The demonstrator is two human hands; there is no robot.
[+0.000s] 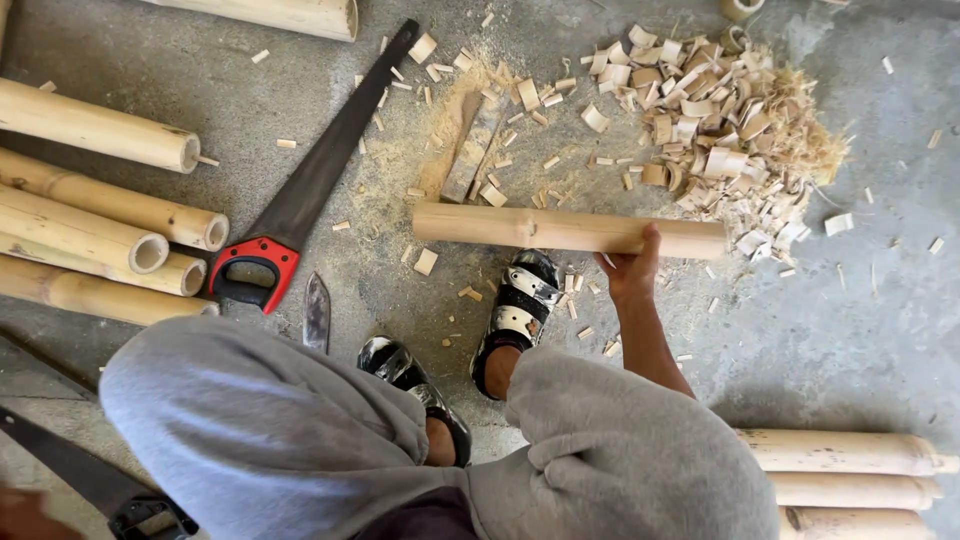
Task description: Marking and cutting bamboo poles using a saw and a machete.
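My right hand (630,272) has its grip closed around a short bamboo piece (565,231) — thumb up over the top, fingers hidden beneath. The piece is pale tan, smooth and round, with one faint node ring near its middle, and it lies crosswise in front of me, just above the concrete floor (850,330), its middle over the toe of my black-and-white sandal (520,300). My left hand is out of view, so I cannot tell what its grip is doing. Just beyond the piece lie a small flat wooden block (473,150) in a patch of sawdust and, to the right, a heap of curled bamboo offcuts (715,120), almost touching the piece's far end. A hand saw with a red-and-black handle (300,200) lies slantwise to the left, a knife blade (317,312) beside its handle. Long bamboo poles (100,210) are stacked at the left — more poles (850,470) lie at the lower right, well apart from my hand.
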